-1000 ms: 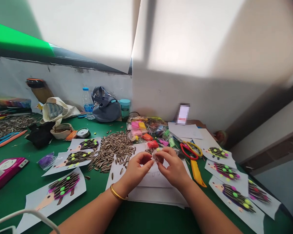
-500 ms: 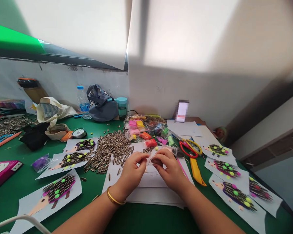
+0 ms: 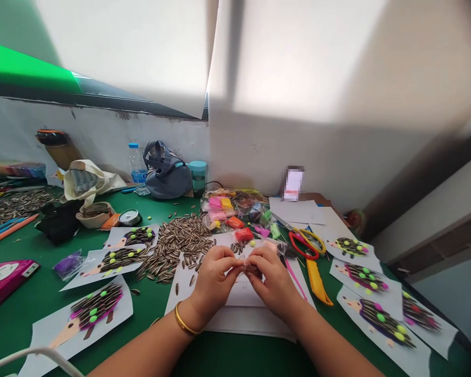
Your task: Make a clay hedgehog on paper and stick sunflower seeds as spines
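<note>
Against a pale wall (image 3: 255, 157), I see a dark green worktop (image 3: 227, 356) spread with white paper hedgehog pictures (image 3: 96, 309) and a heap of striped sunflower seeds (image 3: 180, 238). Above stacked white paper sheets (image 3: 251, 319), my left hand (image 3: 214, 275) and right hand (image 3: 275, 275) nearly meet, fingertips pinching a small brown piece in clear plastic (image 3: 250, 266) between them. Fingers partly hide its shape. Red-handled scissors (image 3: 291, 229) lie beyond the right hand.

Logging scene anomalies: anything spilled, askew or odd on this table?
Striped seeds spill from their heap onto the white paper beside the left hand, with no container around them. The phone-like object at the back looks pixelated, unlike its surroundings.
</note>
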A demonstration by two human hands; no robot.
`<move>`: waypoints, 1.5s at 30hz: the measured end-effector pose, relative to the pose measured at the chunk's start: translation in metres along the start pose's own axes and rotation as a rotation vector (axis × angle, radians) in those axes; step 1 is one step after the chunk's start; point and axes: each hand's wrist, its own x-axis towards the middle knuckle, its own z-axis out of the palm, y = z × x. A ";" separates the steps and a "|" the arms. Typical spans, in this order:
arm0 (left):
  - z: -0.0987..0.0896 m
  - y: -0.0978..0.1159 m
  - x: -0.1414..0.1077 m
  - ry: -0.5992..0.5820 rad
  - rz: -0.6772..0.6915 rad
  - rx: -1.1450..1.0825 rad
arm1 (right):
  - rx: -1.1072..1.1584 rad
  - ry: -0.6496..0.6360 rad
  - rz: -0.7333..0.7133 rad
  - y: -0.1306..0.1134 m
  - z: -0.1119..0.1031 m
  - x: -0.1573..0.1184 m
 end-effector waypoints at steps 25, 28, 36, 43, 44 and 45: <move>-0.004 0.005 0.001 -0.208 -0.057 0.109 | -0.099 0.033 -0.031 -0.002 -0.001 0.001; -0.005 0.004 0.001 -0.206 -0.031 0.141 | -0.077 0.030 -0.035 -0.003 0.001 0.000; -0.005 -0.006 0.005 -0.133 -0.129 -0.099 | -0.043 0.017 -0.010 -0.002 -0.001 0.000; -0.003 -0.005 0.006 -0.133 -0.196 -0.229 | -0.027 0.025 0.004 -0.003 -0.001 0.000; -0.003 -0.005 0.007 -0.137 -0.185 -0.224 | -0.024 0.029 0.006 -0.003 -0.001 0.000; -0.004 -0.004 0.007 -0.139 -0.172 -0.213 | -0.022 0.032 0.007 -0.003 -0.001 0.000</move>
